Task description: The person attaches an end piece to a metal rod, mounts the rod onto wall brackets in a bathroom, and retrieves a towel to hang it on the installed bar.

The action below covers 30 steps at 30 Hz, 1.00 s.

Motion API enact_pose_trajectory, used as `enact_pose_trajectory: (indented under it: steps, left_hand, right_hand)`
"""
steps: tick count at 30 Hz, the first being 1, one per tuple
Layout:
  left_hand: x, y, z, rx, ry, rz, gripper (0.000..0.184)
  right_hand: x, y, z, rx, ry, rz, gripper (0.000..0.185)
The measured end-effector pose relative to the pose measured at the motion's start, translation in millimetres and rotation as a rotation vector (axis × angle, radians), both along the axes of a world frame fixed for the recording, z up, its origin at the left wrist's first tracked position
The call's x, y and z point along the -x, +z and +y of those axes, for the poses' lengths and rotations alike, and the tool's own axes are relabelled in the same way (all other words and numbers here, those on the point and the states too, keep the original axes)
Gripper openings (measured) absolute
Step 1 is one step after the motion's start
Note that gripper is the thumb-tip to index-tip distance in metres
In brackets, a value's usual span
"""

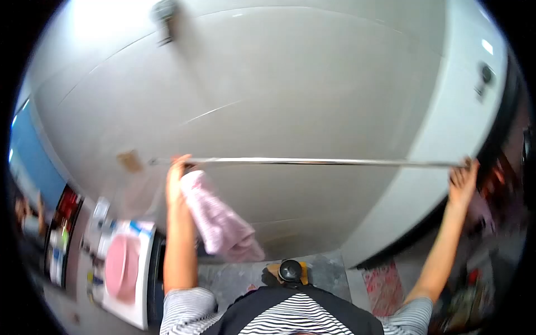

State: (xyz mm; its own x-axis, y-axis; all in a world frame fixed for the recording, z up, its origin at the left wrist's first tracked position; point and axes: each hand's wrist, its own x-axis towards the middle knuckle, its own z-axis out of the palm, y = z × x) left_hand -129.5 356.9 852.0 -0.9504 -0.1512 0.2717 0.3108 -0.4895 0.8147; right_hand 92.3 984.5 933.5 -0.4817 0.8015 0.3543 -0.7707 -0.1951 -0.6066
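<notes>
A long shiny metal rod [312, 162] runs level across the view in front of a pale wall. Near its left end my left hand [181, 166] is closed round it, and a pink cloth [220, 223] hangs down from that same hand. At the rod's right end, my right hand [463, 174] has its fingers wrapped on the metal. Both arms are raised and spread wide apart.
Lower left, a pink basin [121, 268] sits on a white sink counter [144, 290] beside a shelf of bottles [58, 245]. A hook [163, 17] is on the wall above. A red patterned mat [384, 290] lies on the floor at right.
</notes>
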Motion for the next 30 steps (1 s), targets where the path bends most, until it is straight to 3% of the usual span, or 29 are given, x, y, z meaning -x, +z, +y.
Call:
enact_pose_trajectory:
  steps: [2, 3, 5, 10, 16, 23, 25, 30]
  left_hand:
    - [-2, 4, 11, -0.136, 0.030, -0.013, 0.026]
    - [2, 2, 12, -0.150, -0.020, -0.044, 0.028]
    - [-6, 15, 16, -0.193, -0.082, -0.078, 0.032]
    - [-27, 32, 28, -0.364, -0.066, 0.018, 0.026]
    - [-34, 33, 24, -0.425, 0.037, 0.070, 0.032]
    - [-27, 33, 24, -0.485, -0.049, 0.027, 0.038]
    - [-31, 38, 29, -0.436, 0.061, 0.055, 0.037]
    - [-24, 31, 27, -0.575, 0.001, 0.092, 0.018]
  right_hand:
    - [14, -19, 29, 0.060, -0.026, -0.095, 0.030]
    - [17, -34, 50, -0.017, 0.166, 0.013, 0.028]
    - [30, -42, 60, 0.019, 0.219, 0.065, 0.027]
    - [5, -58, 73, 0.213, 0.039, 0.149, 0.031]
    - [-22, -86, 86, 0.254, 0.027, 0.204, 0.034]
    - [-42, -120, 107, 0.056, 0.166, 0.227, 0.030]
    - [-47, -119, 82, 0.085, 0.152, 0.268, 0.028]
    - [-62, -121, 27, 0.096, 0.018, 0.260, 0.029]
